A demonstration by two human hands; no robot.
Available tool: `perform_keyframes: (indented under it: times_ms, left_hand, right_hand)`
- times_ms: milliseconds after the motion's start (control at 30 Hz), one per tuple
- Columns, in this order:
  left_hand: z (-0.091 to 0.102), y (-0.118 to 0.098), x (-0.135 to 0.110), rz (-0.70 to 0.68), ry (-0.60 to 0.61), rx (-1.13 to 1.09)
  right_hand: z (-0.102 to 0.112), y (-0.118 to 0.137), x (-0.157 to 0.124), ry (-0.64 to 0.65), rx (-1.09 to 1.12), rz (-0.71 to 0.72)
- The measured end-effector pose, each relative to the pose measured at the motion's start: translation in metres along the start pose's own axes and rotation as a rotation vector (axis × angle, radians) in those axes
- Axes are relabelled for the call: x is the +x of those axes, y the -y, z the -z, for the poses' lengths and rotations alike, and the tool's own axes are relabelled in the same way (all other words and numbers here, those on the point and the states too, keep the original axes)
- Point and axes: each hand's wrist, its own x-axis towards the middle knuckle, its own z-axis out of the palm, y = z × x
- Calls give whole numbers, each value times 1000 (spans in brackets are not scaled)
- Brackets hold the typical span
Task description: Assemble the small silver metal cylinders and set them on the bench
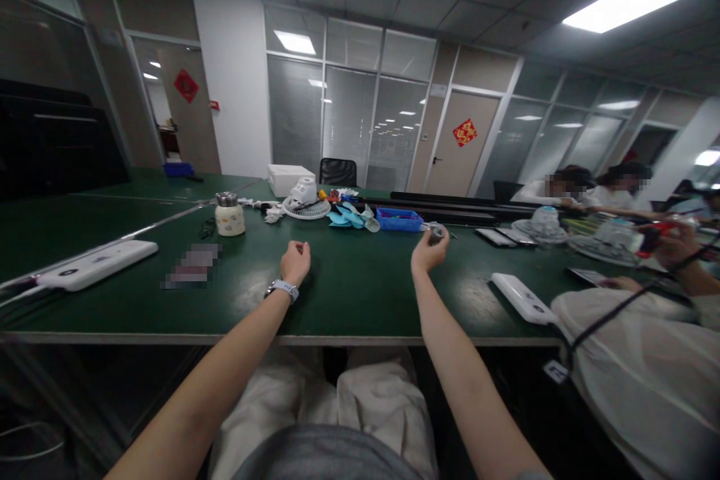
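Note:
My left hand (295,263), with a watch (283,289) on its wrist, is curled closed above the green table (360,292). Whatever its fingers pinch, if anything, is too small to make out. In my right hand (428,253) is a small round grey metal part (435,235), held up between the fingers near the blue tray (399,220). My two hands are well apart. Light blue pieces (349,216) lie beyond them, beside a white fan part (305,202) with a round grille.
A patterned bottle (229,216) and a white power bank-like device (101,265) stand to the left. Another white device (522,298) lies at the right, near a seated person (641,360). Long black bars (444,208) run across the back. A white box (289,178) is behind the fan part.

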Motion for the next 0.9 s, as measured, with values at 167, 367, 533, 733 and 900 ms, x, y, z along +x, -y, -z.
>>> perform_keyframes:
  times_ms: [167, 367, 533, 733, 900]
  left_hand:
    - [2, -2, -2, -55, 15, -59]
    - [2, -10, -5, -141, 49, -287]
    - [-3, -9, -4, -152, 83, -365]
    - [2, -11, -10, -242, 44, -227]
    - [3, -9, -10, -333, 13, -243]
  right_hand:
    - [-37, 47, -85, 668, 392, 271]
    - [-79, 88, -165, 922, 416, 172]
    - [-87, 96, -176, 948, 281, 158]
    - [-87, 83, -173, 1002, 300, 201]
    - [-95, 72, -172, 1024, 358, 161]
